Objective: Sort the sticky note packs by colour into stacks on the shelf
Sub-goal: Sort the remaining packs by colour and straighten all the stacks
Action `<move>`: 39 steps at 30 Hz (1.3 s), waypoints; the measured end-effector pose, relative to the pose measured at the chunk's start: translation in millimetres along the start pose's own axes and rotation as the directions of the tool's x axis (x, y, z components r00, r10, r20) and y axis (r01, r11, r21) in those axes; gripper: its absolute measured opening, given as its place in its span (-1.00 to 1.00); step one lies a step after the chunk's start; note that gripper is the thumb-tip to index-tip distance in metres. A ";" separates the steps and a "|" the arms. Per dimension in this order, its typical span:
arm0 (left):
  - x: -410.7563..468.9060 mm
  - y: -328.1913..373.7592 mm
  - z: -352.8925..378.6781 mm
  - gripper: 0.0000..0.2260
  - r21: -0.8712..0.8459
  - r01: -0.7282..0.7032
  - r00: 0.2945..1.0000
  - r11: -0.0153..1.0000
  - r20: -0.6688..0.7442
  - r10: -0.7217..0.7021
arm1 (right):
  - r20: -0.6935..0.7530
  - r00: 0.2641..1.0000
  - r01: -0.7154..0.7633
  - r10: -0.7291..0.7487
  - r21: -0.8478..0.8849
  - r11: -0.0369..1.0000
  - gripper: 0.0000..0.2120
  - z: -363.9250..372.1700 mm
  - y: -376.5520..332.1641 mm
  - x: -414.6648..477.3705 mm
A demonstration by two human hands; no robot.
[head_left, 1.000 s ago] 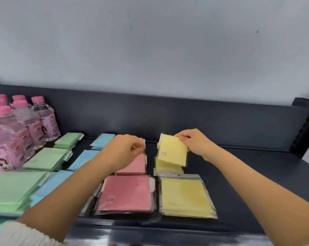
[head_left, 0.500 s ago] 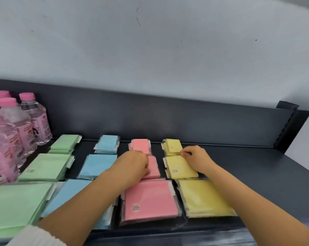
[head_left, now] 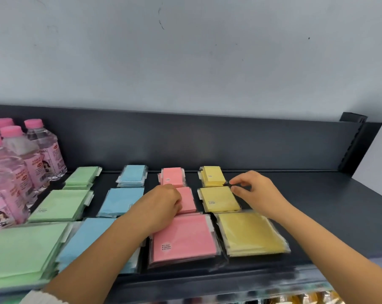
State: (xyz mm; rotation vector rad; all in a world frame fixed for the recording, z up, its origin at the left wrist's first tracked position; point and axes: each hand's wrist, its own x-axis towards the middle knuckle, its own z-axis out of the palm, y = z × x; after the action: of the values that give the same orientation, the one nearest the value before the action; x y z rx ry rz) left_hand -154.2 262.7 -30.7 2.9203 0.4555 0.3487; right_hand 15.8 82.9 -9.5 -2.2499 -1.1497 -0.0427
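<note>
Sticky note packs lie on the dark shelf in four colour columns: green, blue, pink and yellow, each with small, medium and large stacks from back to front. My left hand rests with curled fingers on the left part of the medium pink pack, between the small pink stack and the large pink pack. My right hand hovers with fingers apart just right of the medium yellow pack, holding nothing. The small yellow stack and large yellow pack lie behind and in front of it.
Several pink-capped bottles stand at the left end of the shelf beside the green packs. A dark back panel closes the rear and an upright post stands at the right. Bare shelf lies right of the yellow column.
Both hands lowered a pink pack and a yellow pack onto the medium stacks. My right hand has since let go of the yellow pack and drawn slightly right; my left hand stays on the pink one.
</note>
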 end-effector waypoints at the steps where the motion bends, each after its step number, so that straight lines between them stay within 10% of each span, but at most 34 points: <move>1: -2.6 3.6 0.7 -0.77 -0.018 -0.014 0.999 1.000 -0.042 0.014 | 0.023 1.000 -0.002 0.002 0.011 1.000 -0.81 -2.1 1.4 -9.5; 5: -23.8 38.2 -2.5 -0.71 -0.179 -0.124 0.972 0.976 -0.218 0.083 | 0.041 0.997 -0.073 0.069 0.089 0.993 -0.69 -3.0 12.1 -43.0; 18: -26.0 110.7 6.8 -0.48 0.131 -0.050 0.994 0.990 0.106 0.037 | 0.171 0.946 -0.323 0.274 0.458 0.828 -0.40 -1.9 42.1 -82.2; 39: -27.3 134.1 6.3 -0.57 0.172 -0.006 0.992 0.985 0.122 -0.015 | 0.203 0.914 -0.401 0.350 0.335 0.853 -0.51 -0.7 35.5 -78.2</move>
State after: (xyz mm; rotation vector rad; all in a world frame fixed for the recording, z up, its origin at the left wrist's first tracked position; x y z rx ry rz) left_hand -140.5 127.2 -15.8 3.0840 0.4965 0.1332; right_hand -6.3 10.1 -49.3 -2.1106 -0.6850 0.4568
